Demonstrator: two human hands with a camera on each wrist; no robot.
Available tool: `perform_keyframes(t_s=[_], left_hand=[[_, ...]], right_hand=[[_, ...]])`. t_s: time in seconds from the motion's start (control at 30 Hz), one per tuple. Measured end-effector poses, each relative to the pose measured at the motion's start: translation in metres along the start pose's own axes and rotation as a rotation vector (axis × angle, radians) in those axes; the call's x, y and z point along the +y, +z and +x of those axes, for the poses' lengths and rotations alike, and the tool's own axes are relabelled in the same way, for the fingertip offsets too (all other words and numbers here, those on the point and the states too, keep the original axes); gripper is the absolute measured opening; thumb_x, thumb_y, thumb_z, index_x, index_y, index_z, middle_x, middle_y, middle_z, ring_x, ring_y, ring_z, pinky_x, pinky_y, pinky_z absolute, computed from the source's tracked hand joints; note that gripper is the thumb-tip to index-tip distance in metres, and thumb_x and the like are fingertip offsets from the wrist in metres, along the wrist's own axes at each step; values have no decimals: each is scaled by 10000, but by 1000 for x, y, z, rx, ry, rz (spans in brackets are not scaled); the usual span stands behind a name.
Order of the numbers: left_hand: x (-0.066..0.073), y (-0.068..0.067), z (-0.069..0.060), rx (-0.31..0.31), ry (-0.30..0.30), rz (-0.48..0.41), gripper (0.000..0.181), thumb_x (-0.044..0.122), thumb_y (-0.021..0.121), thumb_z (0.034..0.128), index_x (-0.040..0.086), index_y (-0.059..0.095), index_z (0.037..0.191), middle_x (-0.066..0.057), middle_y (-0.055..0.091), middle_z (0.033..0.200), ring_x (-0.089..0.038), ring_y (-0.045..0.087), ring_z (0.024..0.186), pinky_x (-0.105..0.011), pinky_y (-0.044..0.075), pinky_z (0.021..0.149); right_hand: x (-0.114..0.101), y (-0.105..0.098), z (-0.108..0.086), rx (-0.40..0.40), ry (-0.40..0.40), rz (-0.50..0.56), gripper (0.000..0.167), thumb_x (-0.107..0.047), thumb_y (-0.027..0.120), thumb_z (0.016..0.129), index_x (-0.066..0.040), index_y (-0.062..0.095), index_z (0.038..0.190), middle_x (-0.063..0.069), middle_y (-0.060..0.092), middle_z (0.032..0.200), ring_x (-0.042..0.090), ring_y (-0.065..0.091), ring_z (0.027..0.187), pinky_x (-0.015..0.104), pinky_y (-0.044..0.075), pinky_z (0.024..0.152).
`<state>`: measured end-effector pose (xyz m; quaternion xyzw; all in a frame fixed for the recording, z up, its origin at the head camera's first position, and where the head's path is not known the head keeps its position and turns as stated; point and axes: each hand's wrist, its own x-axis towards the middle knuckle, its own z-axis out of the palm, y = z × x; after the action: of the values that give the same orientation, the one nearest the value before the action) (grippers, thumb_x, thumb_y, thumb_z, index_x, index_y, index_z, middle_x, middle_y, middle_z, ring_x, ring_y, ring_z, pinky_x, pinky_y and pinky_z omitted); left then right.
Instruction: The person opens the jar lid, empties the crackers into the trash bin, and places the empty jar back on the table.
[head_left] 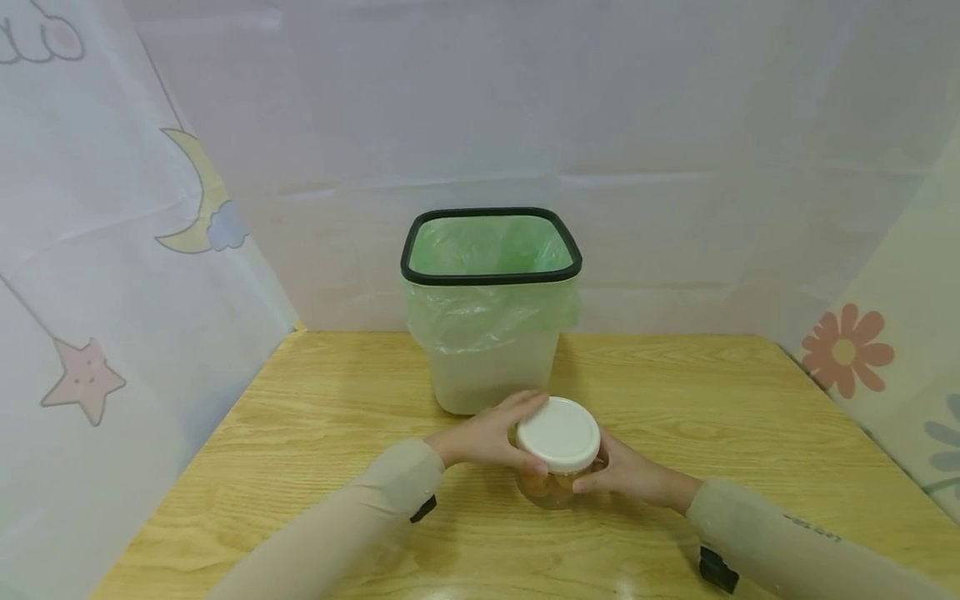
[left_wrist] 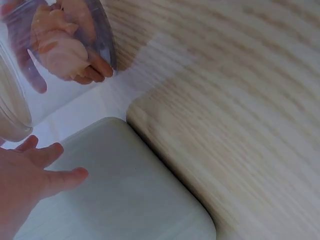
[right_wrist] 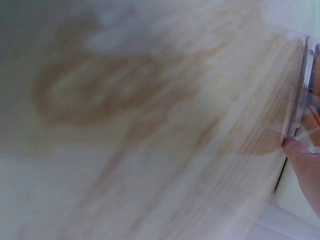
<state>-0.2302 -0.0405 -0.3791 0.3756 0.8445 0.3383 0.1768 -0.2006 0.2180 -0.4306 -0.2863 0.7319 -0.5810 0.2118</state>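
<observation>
A clear jar (head_left: 551, 493) with a white lid (head_left: 558, 435) is held in front of the bin, between both hands. My left hand (head_left: 491, 433) grips the lid's left rim, thumb at the near side and fingers at the far side. From the right, my right hand (head_left: 633, 475) holds the jar's body, its thumb at the near side. Peach-orange pieces (left_wrist: 60, 47) show through the clear wall in the left wrist view; their kind is unclear. In the right wrist view only a thumb and part of the right hand (right_wrist: 305, 167) appear beside the jar's edge.
A pale bin (head_left: 491, 375) with a black rim ring (head_left: 491, 278) and a green bag liner (head_left: 487, 242) stands at the back of the wood-grain table (head_left: 315, 433). Patterned curtains (head_left: 645, 167) hang behind and at both sides.
</observation>
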Motion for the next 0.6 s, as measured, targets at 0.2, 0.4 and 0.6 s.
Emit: perform_keyframes(t_s=[0.2,0.4,0.6], left_hand=[[0,-7,6,-38,35,28,996,251,814,803,122,185,1565,-124,103,1608,-264,126,1455,-449,205,1143],[-2,-12,11,-88,42,-4,1001,225,821,795,131,189,1565,-126,96,1609,-243,110,1456,-414,182,1150],[-6,-13,13,-94,71,-8,955,196,828,786,118,256,1547,-78,227,1581,-188,201,1430,-338,199,1140]], right_hand=[[0,0,0,8,-12,-7,933,-61,701,893,58,11,1510,319,206,1487,407,320,1316,421,377,998],[-1,0,0,9,-15,-7,946,-80,706,894,70,1,1506,332,201,1484,481,275,1322,456,357,1009],[0,0,0,14,-2,-2,939,-81,713,887,54,24,1511,299,219,1493,442,279,1336,502,316,1035]])
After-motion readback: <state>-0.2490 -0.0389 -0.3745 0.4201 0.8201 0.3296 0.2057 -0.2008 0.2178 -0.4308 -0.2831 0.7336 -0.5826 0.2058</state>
